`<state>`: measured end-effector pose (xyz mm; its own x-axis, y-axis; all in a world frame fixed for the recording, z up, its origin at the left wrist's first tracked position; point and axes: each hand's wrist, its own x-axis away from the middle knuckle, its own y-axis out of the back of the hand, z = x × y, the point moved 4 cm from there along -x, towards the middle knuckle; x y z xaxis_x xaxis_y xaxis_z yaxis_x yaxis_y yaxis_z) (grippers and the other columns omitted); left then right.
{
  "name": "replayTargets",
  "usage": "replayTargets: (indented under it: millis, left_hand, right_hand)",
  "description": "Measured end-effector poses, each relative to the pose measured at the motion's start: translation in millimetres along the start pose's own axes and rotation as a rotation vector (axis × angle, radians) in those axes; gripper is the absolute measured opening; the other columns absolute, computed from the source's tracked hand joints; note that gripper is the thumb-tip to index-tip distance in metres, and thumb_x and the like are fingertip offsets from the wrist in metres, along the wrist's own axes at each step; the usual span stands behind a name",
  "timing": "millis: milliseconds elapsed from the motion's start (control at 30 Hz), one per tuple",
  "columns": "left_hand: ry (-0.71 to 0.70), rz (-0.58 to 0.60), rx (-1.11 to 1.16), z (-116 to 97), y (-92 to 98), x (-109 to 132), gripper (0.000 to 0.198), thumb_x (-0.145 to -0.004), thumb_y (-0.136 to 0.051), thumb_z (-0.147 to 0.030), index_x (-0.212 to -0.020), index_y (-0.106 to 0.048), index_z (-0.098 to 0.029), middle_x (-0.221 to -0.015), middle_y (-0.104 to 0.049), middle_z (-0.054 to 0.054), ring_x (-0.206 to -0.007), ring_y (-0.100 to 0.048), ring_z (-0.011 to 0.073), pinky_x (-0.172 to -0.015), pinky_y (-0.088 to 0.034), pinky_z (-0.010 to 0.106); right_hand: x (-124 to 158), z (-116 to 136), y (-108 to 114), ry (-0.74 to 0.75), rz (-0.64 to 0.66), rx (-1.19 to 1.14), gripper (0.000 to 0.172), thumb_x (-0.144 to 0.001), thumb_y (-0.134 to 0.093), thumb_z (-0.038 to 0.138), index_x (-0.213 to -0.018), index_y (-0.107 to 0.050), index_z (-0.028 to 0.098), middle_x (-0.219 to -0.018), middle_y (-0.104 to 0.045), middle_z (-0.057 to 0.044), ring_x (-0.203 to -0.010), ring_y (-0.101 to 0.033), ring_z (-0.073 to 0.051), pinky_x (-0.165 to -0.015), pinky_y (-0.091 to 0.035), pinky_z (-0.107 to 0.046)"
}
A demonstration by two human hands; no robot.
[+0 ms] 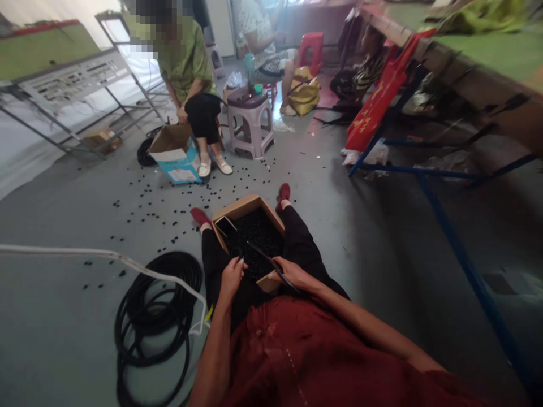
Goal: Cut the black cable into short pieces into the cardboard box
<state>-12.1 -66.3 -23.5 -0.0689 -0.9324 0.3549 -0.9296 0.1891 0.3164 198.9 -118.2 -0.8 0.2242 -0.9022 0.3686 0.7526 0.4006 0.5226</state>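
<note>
I sit on the floor with a cardboard box (pixel 243 206) of small black pieces between my legs. My left hand (pixel 232 275) rests at the box's near left corner, fingers curled onto the black pieces; what it grips is too small to make out. My right hand (pixel 289 273) is closed on a thin dark tool (pixel 263 255) whose tip reaches over the black pieces. A dark flat object (pixel 225 225) lies in the box's far left corner.
A coil of black cable (pixel 153 316) and a white cord (pixel 106 254) lie at my left. Small black pieces (pixel 148 212) are scattered over the grey floor. A seated person (pixel 190 85) faces a blue box (pixel 176 152); a stool (pixel 250 121) stands beyond. A blue-framed table (pixel 445 198) stands at right.
</note>
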Motion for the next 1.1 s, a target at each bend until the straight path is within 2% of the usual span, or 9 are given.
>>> replayTargets:
  millis: [100,233,400,633,1100]
  left_hand:
    - [-0.052,0.024,-0.021,-2,-1.5,4,0.045,-0.081,-0.047,-0.051,-0.102,-0.062,-0.013,-0.077,-0.061,0.002,-0.057,-0.047,0.0101,-0.054,-0.037,0.022]
    - [-0.078,0.113,-0.027,-1,-7.7,8,0.038,-0.084,-0.046,-0.044,-0.098,-0.064,-0.013,-0.074,-0.06,0.002,-0.057,-0.047,0.0091,-0.055,-0.038,0.021]
    - [-0.072,0.163,-0.01,1,-9.8,11,0.045,-0.086,-0.046,-0.042,-0.114,-0.061,-0.011,-0.073,-0.057,0.0,-0.057,-0.045,0.0089,-0.056,-0.038,0.021]
    - [-0.055,0.226,0.009,-1,-9.6,14,0.055,-0.086,-0.049,-0.044,-0.127,-0.055,-0.008,-0.074,-0.056,0.0,-0.058,-0.043,0.0083,-0.058,-0.038,0.022]
    - [-0.033,0.292,-0.014,0,-13.1,15,0.059,-0.086,-0.049,-0.043,-0.132,-0.052,-0.006,-0.074,-0.057,0.0,-0.06,-0.045,0.0088,-0.059,-0.038,0.022]
  right_hand:
    - [3,-6,-4,0.019,0.01,0.026,0.048,-0.082,-0.058,0.043,-0.121,-0.054,0.015,-0.108,-0.064,-0.011,-0.094,-0.06,-0.022,-0.079,-0.042,-0.028]
    - [4,-12,-10,0.073,0.057,0.019,0.05,-0.084,-0.057,0.042,-0.125,-0.051,0.015,-0.115,-0.062,-0.012,-0.102,-0.059,-0.023,-0.086,-0.042,-0.03]
    - [7,-11,-11,0.077,0.093,0.027,0.052,-0.084,-0.057,0.046,-0.126,-0.051,0.016,-0.114,-0.062,-0.011,-0.1,-0.058,-0.023,-0.085,-0.042,-0.03]
    - [7,-8,-9,0.053,0.118,0.034,0.052,-0.084,-0.056,0.046,-0.126,-0.051,0.015,-0.112,-0.063,-0.011,-0.097,-0.058,-0.023,-0.082,-0.042,-0.03]
    - [5,-7,-12,0.062,0.156,0.023,0.048,-0.085,-0.055,0.046,-0.121,-0.054,0.015,-0.109,-0.065,-0.011,-0.094,-0.061,-0.023,-0.079,-0.043,-0.029]
